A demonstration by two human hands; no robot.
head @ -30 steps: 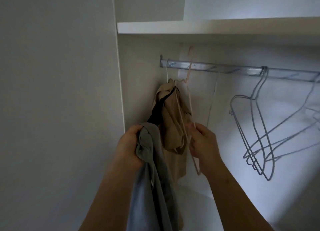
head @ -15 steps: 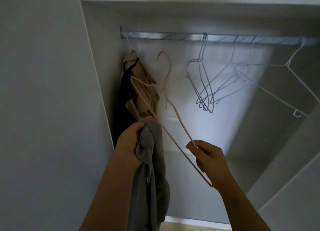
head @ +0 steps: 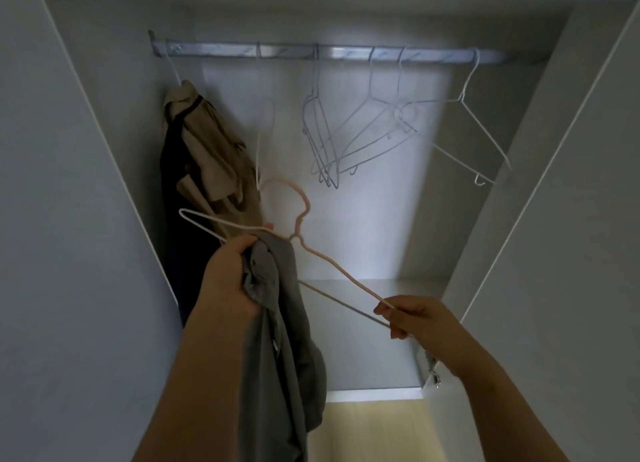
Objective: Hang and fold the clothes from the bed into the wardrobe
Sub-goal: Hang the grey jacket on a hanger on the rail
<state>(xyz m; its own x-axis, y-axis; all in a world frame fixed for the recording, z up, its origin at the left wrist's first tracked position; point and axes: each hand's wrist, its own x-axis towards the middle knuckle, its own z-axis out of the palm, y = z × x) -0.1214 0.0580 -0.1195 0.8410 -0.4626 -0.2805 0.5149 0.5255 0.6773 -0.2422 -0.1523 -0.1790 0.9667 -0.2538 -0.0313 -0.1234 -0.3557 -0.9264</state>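
My left hand [head: 227, 276] grips a bunched grey garment [head: 280, 340] that hangs down in front of the open wardrobe. My right hand [head: 414, 317] pinches the right end of a pale pink wire hanger [head: 332, 265], which is off the rail and tilted, its hook pointing up near the garment. The hanger's left shoulder reaches behind my left hand. On the metal rail [head: 332, 52], at the far left, a beige garment [head: 211, 149] and a dark one [head: 180, 226] hang.
Several empty white wire hangers [head: 349, 139] hang along the middle and right of the rail. A loose white hanger [head: 263, 142] swings beside the beige garment. The wardrobe's floor panel [head: 374, 337] lies below, with light wooden flooring [head: 374, 430] in front. Wardrobe doors stand open at both sides.
The pink hanger has come off the rail and down toward the grey garment, carried by my right hand. The view has dropped and widened, showing the whole rail.
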